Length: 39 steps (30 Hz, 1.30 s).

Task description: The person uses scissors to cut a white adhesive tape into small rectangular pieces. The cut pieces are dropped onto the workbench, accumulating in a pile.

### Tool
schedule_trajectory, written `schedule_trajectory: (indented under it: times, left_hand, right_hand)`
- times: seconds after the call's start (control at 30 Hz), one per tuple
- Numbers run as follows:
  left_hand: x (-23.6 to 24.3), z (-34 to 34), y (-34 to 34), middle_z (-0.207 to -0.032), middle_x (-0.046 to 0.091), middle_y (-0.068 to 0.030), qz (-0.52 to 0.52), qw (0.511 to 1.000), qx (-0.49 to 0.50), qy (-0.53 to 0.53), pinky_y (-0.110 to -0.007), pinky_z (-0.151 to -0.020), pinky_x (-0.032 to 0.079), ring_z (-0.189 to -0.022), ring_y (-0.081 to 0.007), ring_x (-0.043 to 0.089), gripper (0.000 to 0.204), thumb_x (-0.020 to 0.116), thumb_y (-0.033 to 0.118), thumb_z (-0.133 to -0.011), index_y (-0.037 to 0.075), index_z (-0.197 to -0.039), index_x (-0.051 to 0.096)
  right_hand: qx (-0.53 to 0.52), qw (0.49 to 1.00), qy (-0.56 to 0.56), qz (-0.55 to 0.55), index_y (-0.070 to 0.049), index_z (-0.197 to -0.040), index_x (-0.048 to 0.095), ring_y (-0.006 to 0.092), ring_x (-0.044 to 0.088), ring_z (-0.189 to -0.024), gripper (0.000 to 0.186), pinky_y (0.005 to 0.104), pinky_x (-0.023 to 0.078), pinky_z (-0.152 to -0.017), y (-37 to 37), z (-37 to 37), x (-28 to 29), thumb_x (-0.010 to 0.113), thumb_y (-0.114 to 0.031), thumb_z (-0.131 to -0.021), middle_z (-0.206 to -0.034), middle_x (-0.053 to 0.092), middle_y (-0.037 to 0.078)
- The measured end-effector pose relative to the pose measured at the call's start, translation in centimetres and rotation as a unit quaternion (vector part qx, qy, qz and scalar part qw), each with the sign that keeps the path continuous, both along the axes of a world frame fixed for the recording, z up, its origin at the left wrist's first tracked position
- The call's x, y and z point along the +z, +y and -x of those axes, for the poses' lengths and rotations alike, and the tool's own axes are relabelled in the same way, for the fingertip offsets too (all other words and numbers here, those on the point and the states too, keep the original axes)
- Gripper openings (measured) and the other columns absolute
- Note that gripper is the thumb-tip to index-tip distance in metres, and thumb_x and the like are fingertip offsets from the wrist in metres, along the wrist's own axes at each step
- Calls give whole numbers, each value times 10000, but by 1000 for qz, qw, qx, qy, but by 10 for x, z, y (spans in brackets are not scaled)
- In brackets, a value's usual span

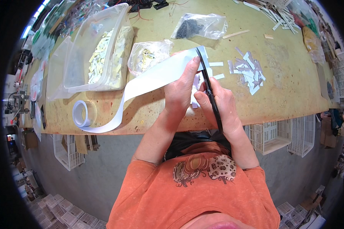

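Note:
My left hand (180, 87) grips a wide white paper-like strip (151, 81) near its end, with the thumb on top. The strip runs back to a white roll (80, 113) standing near the table's front left edge. My right hand (226, 105) holds black scissors (206, 78), whose blades lie across the strip's end, close to my left thumb. How far apart the blades are, I cannot tell. Beneath and beside the hands lie several small cut white strips (216, 64). To the right, a loose pile of white strips (249, 72) rests on the table.
At the left stands a clear plastic bin (74, 68) with many pale pieces. Beside it sits a clear bag of similar pieces (148, 56). A bag of black parts (193, 27) and a thin wooden stick (236, 34) lie farther back. White crates (270, 135) stand below the table's edge.

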<state>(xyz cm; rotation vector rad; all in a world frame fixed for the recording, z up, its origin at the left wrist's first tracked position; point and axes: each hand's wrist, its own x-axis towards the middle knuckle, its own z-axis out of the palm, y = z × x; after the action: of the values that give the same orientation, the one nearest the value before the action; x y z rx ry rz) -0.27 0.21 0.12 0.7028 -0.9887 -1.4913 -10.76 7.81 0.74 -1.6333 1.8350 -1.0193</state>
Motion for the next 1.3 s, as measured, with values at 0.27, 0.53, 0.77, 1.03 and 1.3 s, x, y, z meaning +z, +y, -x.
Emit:
schedule_trajectory:
  times: [0.27, 0.53, 0.77, 1.03, 1.3]
  left_hand:
    - [2, -1, 0, -911, 615, 1, 4, 1000, -7, 5, -236, -697, 487, -808, -51, 559, 113, 618, 88, -996, 45, -1091, 575]
    - [-2, 0, -3, -941, 601, -8, -3, 999, -8, 53, -244, -757, 513, -846, -81, 577, 145, 615, 86, -990, 39, -1121, 579]
    - [15, -6, 0, -1057, 660, -118, -95, 987, -97, 87, -265, -730, 521, -843, -155, 635, 326, 504, 179, -1036, -29, -1276, 578]
    - [4, -6, -3, -954, 662, -103, -94, 971, -202, 87, -294, -570, 496, -630, -163, 607, 289, 507, 179, -1045, -42, -1201, 609]
    - [1, 5, -2, -936, 637, -161, -79, 994, -28, 69, -325, -605, 594, -687, -238, 671, 275, 524, 134, -1036, -70, -1210, 584]
  right_hand:
    - [-17, 999, 41, 32, -54, -919, 574, 383, 676, -649, 558, 457, 525, -570, -1, -3, -3, 675, -600, -867, -679, 654, 155]
    - [4, 985, -157, -72, -34, -975, 591, 233, 623, -530, 394, 362, 474, -488, 1, 2, 4, 632, -426, -977, -649, 631, 84]
    - [178, 669, -704, -161, 40, -1092, 523, 163, 506, -415, 803, 256, 422, -414, -3, 30, 5, 221, -700, -1011, -644, 590, 106]
    - [278, 508, -803, -138, 47, -1100, 530, 169, 497, -403, 885, 274, 400, -414, -16, 41, -13, 183, -758, -977, -644, 581, 113]
    - [197, 629, -747, -87, 43, -1117, 564, 225, 586, -541, 834, 304, 481, -548, -19, 45, -8, 179, -690, -1019, -744, 636, 141]
